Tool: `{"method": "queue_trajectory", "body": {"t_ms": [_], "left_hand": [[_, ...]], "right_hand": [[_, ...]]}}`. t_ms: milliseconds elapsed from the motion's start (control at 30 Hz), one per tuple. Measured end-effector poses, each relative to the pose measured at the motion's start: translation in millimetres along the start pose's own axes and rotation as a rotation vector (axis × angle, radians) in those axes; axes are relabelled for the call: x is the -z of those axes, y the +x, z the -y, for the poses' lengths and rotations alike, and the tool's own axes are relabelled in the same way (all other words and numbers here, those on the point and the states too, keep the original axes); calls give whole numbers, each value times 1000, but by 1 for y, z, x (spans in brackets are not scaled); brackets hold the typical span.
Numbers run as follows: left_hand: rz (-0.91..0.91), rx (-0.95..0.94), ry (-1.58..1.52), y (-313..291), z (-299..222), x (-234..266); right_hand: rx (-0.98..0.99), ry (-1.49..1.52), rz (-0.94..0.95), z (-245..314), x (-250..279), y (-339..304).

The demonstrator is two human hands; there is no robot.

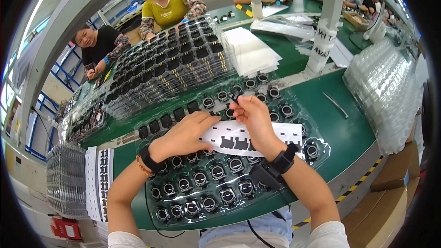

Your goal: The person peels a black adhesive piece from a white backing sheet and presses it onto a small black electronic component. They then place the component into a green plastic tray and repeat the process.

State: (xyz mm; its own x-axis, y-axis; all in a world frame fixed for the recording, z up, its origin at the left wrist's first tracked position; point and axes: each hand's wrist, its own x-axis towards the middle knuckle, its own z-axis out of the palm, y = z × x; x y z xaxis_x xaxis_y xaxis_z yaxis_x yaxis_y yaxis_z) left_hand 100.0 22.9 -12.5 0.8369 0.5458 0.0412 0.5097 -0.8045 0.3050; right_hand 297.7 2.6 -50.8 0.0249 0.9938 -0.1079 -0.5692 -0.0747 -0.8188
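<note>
A white sheet with black die-cut stickers (234, 143) lies over a clear plastic tray (325, 146) of small black parts with silver rings (217, 171). My left hand (183, 134) grips the sheet's left end, thumb at the lower edge and fingers at the upper. My right hand (255, 121) is raised over the sheet, its thumb and forefinger pinched on a small black piece (236, 93), probably a sticker. That piece is above the far rows of ringed parts. Farther left in the tray, several parts (166, 120) look all black, without visible rings.
Tall stacked trays of black parts (170, 64) stand beyond. White sheets (250, 50) lie behind a post (321, 46). Tweezers (336, 105) lie right, near stacked clear trays (386, 92). More sticker sheets (93, 179) and trays (65, 179) are left. Co-workers sit across the bench.
</note>
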Motion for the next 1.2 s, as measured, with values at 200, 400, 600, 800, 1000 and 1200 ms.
{"method": "queue_trajectory", "body": {"t_ms": [200, 400, 600, 800, 1000, 1200], "left_hand": [[-100, 246, -175, -17, -11, 12], [-85, 324, -571, -25, -14, 18], [-252, 379, -1219, -23, -8, 11], [-272, 359, -1170, -25, -4, 5], [-356, 316, -1193, -25, -2, -1], [-393, 298, -1182, -24, -9, -2]], "right_hand": [[51, -109, 20, -4, -7, -4], [132, -297, 195, -6, -8, -8], [156, -276, 294, -2, -17, -16], [255, -300, 433, 2, -20, -18], [236, -383, 344, -7, -23, -22], [254, -301, 374, -2, -28, -26]]}}
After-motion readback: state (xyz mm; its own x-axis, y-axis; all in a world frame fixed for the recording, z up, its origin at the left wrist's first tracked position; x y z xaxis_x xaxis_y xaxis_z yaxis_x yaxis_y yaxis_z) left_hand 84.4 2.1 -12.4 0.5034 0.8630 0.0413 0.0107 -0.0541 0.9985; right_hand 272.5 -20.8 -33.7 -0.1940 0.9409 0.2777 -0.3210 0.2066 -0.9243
